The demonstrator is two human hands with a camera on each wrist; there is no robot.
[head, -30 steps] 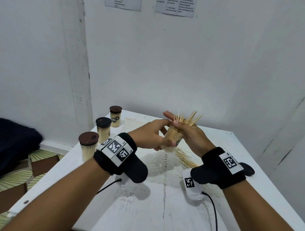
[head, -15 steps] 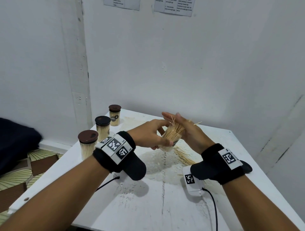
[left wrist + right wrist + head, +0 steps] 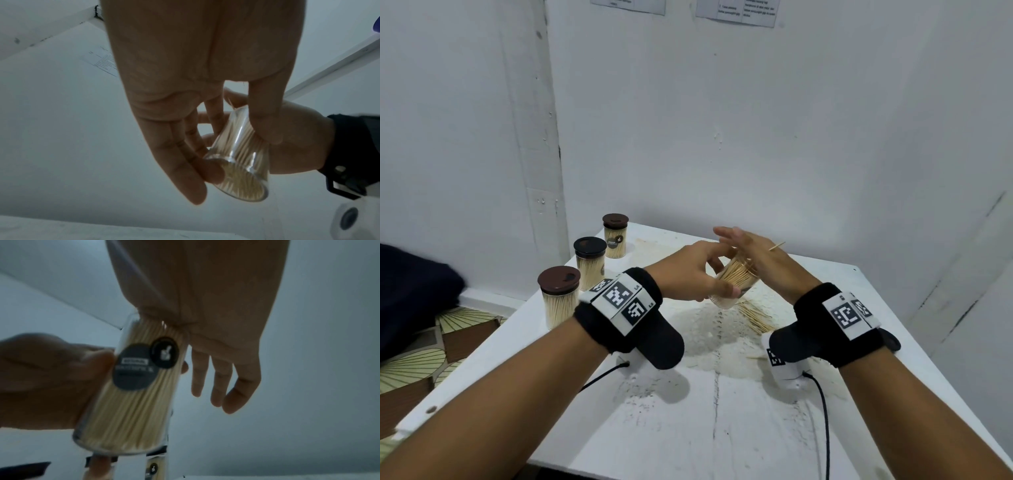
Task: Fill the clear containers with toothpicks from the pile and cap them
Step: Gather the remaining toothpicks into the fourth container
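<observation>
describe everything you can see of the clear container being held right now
The clear container is a small transparent cylinder, uncapped, packed with pale toothpicks. Two round dark labels sit on its side. It is tilted, held above the white table. The left hand grips its body; the right hand presses its flat palm on the open top.

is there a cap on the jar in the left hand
No, the jar in the left hand is uncapped; the right hand covers its mouth.

We make out no legible wording on the held container's round labels or the wall notices
</observation>
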